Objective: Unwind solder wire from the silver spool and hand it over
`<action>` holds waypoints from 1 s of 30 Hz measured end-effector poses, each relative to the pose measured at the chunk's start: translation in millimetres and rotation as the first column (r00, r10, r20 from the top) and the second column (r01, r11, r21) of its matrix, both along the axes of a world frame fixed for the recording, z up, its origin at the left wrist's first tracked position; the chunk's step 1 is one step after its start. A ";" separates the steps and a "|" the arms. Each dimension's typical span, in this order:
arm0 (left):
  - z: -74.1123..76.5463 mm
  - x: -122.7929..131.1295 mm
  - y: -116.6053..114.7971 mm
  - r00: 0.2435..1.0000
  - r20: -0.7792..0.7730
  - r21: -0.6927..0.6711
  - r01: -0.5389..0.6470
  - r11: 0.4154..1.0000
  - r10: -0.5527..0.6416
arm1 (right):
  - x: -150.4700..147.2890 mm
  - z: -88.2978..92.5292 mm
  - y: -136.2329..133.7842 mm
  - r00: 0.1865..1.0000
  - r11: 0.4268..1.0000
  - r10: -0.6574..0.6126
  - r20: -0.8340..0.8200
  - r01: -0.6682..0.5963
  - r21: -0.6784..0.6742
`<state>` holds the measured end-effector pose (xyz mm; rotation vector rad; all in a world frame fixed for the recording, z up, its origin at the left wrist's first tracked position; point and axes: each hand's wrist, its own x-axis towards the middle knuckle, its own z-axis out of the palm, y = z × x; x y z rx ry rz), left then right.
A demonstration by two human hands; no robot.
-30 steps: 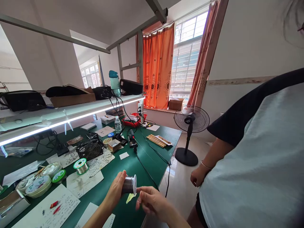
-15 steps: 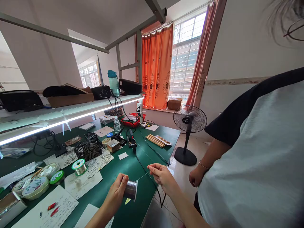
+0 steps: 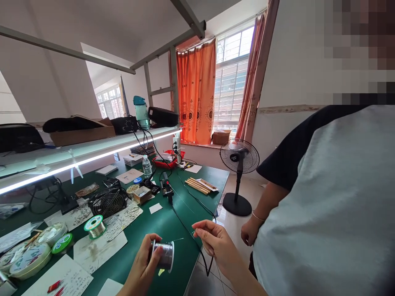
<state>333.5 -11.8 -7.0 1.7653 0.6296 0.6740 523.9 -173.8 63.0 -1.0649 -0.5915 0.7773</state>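
My left hand (image 3: 147, 259) is wrapped round a spool of solder wire (image 3: 166, 255), thumb across the windings, above the green table's near edge. A short wire end (image 3: 177, 239) sticks out from the spool's top toward my right hand. My right hand (image 3: 212, 242) is closed in a pinch to the right, apart from the spool; a tiny bit of solder wire shows at its fingertips. Beyond it, a thin pale strand (image 3: 183, 199) runs over the table; whether it joins the pinched wire I cannot tell. A second solder spool (image 3: 95, 226) with a green rim stands at the left.
A soldering iron in its holder (image 3: 166, 187) sits mid-table, its black cable (image 3: 185, 226) trailing over the right edge. Left are a black fan (image 3: 109, 201), papers and round tubs (image 3: 31, 259). Wooden sticks (image 3: 197, 186) lie at the right. A person (image 3: 333, 197) stands close by.
The wire ran from the spool to my right fingers; now a gap shows between its end and them. My left hand has turned the spool slightly. The view has shifted.
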 end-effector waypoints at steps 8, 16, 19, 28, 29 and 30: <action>-5.4 -17.2 -4.6 0.996 0.089 0.078 -0.002 0.997 -0.005 | -5.6 -13.4 -19.3 1.000 1.000 -0.001 0.008 0.001 -0.016; -0.7 -23.3 -18.3 0.981 0.188 0.152 0.007 0.988 -0.036 | 0.5 -15.9 -27.7 0.970 0.981 0.023 0.244 0.025 -0.190; -1.9 -24.0 -21.6 0.981 0.192 0.147 0.008 0.989 -0.036 | -0.3 -15.2 -28.6 0.895 0.968 0.074 0.439 0.041 -0.246; -8.6 -28.2 -24.5 0.986 0.154 0.075 0.052 0.996 -0.063 | -8.1 -13.6 -6.6 0.749 0.921 0.317 0.582 -0.098 -0.376; -10.0 -28.8 -25.1 0.986 0.150 0.067 0.057 0.996 -0.067 | -11.7 -13.1 -4.1 0.746 0.913 0.340 0.573 -0.115 -0.392; -11.5 -29.4 -25.7 0.987 0.146 0.058 0.060 0.997 -0.068 | -16.2 -13.8 -1.9 0.751 0.899 0.371 0.546 -0.143 -0.414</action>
